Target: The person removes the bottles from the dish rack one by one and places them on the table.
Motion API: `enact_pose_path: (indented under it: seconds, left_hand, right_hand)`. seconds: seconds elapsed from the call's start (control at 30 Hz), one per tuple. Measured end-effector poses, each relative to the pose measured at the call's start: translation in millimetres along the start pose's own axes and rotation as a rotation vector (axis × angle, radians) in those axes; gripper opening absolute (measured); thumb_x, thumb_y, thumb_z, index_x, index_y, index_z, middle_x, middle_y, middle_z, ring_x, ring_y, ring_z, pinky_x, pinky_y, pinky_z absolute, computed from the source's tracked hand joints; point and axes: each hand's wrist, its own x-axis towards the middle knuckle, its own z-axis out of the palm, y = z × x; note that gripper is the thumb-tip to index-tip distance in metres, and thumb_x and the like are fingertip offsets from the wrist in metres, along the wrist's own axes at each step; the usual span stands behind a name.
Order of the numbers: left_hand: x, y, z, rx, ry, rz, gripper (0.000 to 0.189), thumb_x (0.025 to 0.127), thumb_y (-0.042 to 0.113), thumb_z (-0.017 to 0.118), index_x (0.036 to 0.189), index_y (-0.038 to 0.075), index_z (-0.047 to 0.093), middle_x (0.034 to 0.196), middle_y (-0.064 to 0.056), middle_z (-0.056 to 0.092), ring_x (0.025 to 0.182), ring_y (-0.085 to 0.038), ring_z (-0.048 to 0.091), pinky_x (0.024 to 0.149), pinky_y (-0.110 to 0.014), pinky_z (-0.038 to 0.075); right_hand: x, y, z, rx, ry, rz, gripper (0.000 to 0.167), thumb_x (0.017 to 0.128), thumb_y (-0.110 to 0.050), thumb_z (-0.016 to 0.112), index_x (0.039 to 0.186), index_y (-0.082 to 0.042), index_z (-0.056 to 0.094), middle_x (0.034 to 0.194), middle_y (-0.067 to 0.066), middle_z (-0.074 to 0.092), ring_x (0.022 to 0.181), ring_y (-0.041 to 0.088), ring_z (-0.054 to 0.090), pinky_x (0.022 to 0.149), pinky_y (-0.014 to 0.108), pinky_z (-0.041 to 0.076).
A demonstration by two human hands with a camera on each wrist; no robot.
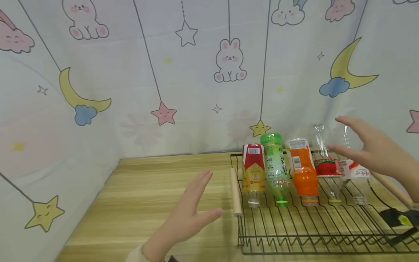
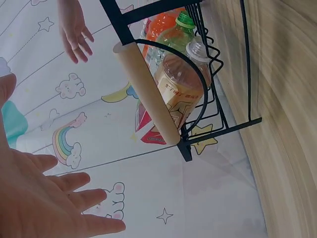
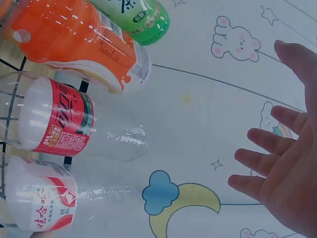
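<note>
My left hand [image 1: 184,214] hovers over the wooden tabletop, left of the black wire rack [image 1: 278,238], fingers extended and holding nothing. Above the rack's right side is my right hand [image 1: 376,147], thumb and fingers spread apart, also holding nothing. In a row in the rack stand several bottles, neck down: a red-and-yellow labelled bottle [image 1: 253,173], a green bottle [image 1: 275,167], an orange bottle [image 1: 302,171], a clear bottle with a red label [image 3: 69,119] and a clear bottle with a white-and-red label [image 3: 54,196]. In the head view my right hand partly covers the clear bottles.
Wooden handles [image 1: 235,193] run along the rack's sides. A black strap-like item with a yellow-green patch [image 1: 404,220] shows at the right edge. Behind the tabletop [image 1: 147,189] hangs a pale curtain [image 1: 196,80] printed with cartoon rabbits, stars and moons.
</note>
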Motion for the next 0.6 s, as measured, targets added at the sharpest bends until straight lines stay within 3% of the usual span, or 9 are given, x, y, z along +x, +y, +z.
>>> enact_pose_path:
  seconds: [0.17,0.4,0.6]
  left_hand:
    - [3.0,1.3,9.3,-0.050,-0.025,-0.020,0.084,0.085,0.055,0.065,0.151,0.043,0.015,0.158,0.019,0.012,0.147,-0.016,0.011,0.112,-0.060,0.018]
    - [3.0,3.8,23.8,-0.077,-0.041,-0.019,0.084,0.087,0.048,0.066,0.153,0.038,0.016,0.160,0.010,0.013,0.147,-0.025,0.014,0.110,-0.063,0.019]
    - [0.2,3.2,37.1,-0.088,-0.076,-0.068,0.087,0.085,0.056,0.064,0.154,0.034,0.016,0.160,0.003,0.013,0.145,-0.032,0.018,0.107,-0.067,0.021]
  right_hand:
    - [12.7,11,-1,-0.006,0.019,0.051,0.081,0.092,-0.037,0.063,0.151,-0.002,0.022,0.149,0.034,0.024,0.129,0.058,0.025,0.097,0.077,0.020]
    - [22.4,29,0,-0.006,0.044,0.136,0.082,0.095,-0.041,0.056,0.151,0.003,0.016,0.148,0.037,0.023,0.120,0.062,0.031,0.089,0.078,0.024]
    - [21.9,56,7,0.047,0.091,0.215,0.080,0.098,-0.040,0.050,0.150,0.007,0.011,0.149,0.038,0.019,0.124,0.063,0.027,0.090,0.077,0.026]
